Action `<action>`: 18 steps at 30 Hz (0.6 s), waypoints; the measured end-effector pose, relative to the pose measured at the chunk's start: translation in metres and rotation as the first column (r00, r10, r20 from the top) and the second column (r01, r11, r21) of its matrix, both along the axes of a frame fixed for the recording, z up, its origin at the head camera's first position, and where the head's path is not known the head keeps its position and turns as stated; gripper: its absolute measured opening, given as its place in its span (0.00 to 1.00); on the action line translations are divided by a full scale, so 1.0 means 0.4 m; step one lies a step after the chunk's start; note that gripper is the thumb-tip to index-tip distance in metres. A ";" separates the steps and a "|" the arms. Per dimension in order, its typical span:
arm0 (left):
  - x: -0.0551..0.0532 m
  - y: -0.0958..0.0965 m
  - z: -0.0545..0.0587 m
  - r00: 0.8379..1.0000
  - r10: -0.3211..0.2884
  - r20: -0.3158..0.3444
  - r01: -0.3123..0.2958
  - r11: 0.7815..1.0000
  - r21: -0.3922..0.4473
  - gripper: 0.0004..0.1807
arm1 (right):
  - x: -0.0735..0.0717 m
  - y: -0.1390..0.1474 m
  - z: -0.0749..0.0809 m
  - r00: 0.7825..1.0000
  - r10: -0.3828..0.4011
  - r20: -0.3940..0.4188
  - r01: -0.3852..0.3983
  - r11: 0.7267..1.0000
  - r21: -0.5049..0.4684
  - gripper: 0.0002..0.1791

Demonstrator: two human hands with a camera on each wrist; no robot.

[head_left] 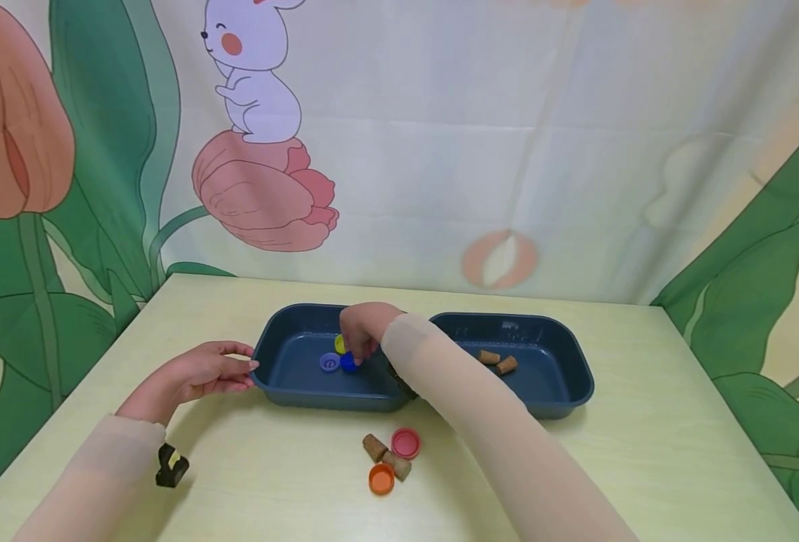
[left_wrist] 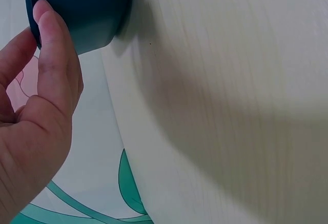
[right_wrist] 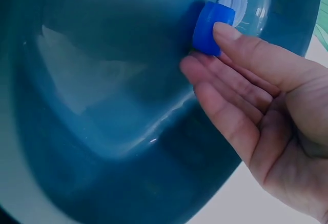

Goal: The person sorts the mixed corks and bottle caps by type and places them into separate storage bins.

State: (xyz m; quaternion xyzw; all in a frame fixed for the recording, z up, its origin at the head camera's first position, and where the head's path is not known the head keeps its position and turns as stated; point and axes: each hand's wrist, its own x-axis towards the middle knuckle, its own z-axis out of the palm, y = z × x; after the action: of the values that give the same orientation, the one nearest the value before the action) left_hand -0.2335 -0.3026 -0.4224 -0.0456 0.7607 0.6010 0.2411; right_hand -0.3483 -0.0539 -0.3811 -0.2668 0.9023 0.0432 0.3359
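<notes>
Two dark blue rectangular trays stand side by side on the table. My left hand [head_left: 213, 370] is at the left end of the left tray [head_left: 335, 401], its thumb and fingers pinching the rim. Inside that tray my right hand [head_left: 366, 331] reaches down and pinches a blue bottle cap [right_wrist: 211, 28] between thumb and fingertips. A lilac cap [head_left: 329, 363] sits on the tray floor beside the blue one. Just behind, a yellow cap [head_left: 340, 344] is partly hidden by the right hand.
Two corks [head_left: 488, 357] lie in the right tray [head_left: 555, 410]. On the table in front of the trays are two more corks [head_left: 375, 447], a pink-red cap [head_left: 406, 443] and an orange cap [head_left: 381, 479]. A printed curtain [head_left: 399, 150] hangs behind the table. The right forearm crosses over the right tray's near left corner.
</notes>
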 end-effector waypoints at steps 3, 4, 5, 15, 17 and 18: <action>0.000 0.000 -0.002 1.000 0.002 -0.004 -0.002 1.000 0.002 0.18 | -0.005 0.001 -0.004 1.000 -0.011 -0.003 0.011 1.000 0.009 0.20; 0.001 0.001 -0.001 1.000 0.004 -0.006 -0.004 1.000 0.001 0.18 | -0.006 0.000 -0.005 1.000 -0.014 -0.003 0.014 1.000 0.011 0.19; 0.002 0.002 0.001 1.000 0.007 -0.006 -0.007 1.000 -0.001 0.18 | -0.006 0.000 -0.005 1.000 -0.014 -0.005 0.014 1.000 0.010 0.18; 0.010 0.010 0.011 1.000 0.020 -0.009 -0.020 1.000 -0.002 0.17 | 0.014 -0.006 0.006 0.999 -0.043 -0.034 0.044 0.998 0.040 0.11; 0.009 0.009 0.011 1.000 0.019 -0.010 -0.019 1.000 0.000 0.17 | 0.013 -0.008 0.005 0.998 -0.055 -0.037 0.057 0.998 0.039 0.10; 0.009 0.009 0.011 1.000 0.018 -0.011 -0.018 1.000 0.000 0.17 | 0.011 -0.008 0.003 0.998 -0.058 -0.040 0.059 0.997 0.039 0.10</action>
State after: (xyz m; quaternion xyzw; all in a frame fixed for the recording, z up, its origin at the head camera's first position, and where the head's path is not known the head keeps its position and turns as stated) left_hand -0.2299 -0.2990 -0.4180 -0.0494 0.7616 0.6033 0.2315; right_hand -0.3440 -0.0572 -0.3799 -0.2326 0.9149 0.0566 0.3250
